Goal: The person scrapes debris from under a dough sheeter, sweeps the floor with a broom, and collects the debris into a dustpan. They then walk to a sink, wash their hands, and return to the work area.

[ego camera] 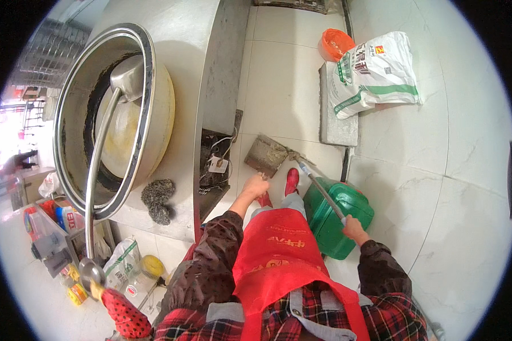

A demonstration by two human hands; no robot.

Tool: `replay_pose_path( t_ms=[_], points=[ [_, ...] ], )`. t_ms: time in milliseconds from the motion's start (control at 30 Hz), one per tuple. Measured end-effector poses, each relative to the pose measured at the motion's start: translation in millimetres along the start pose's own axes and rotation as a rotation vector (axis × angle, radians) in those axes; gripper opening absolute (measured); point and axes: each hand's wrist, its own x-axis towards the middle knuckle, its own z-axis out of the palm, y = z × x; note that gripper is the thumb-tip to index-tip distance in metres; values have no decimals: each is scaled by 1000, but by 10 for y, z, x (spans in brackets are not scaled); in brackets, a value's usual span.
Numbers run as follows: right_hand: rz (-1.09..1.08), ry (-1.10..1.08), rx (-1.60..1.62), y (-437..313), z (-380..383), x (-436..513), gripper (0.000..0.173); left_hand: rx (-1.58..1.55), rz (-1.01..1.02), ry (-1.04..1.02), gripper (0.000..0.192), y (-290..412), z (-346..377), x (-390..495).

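My left hand (256, 186) is closed on the handle of a dustpan (266, 156), whose soiled pan lies over the tiled floor beyond my red shoes. With my right hand (355, 230) I grip the pole of a mop or broom (324, 194). Its head (293, 156), partly blurred and matted, touches or overlaps the pan's right edge. The pole passes above a green lidded plastic bin (339, 213) standing to the right of my legs. A red apron (281, 255) covers my front.
Left is a counter holding a large metal pot (164, 115) with a ladle (128, 79), and a steel-wool scourer (158, 200). White printed sacks (375, 72) and an orange bucket (335, 44) stand by the right wall. Another person's red dotted sleeve (126, 313) shows lower left.
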Motion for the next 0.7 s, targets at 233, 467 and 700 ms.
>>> replay_pose_path(
  t_ms=[233,467,700],
  points=[
    [-190,412,-338,690,-1026,265,28,-119,115,-31,29,-534,-6,-493],
    [12,1004,-300,608,-1464,511,24,-139,73,-94,32,-711,-46,-909],
    [-14,777,610,437,565,332,14,-41,91,-173,34,-1102,-118,-1498]
  ],
)
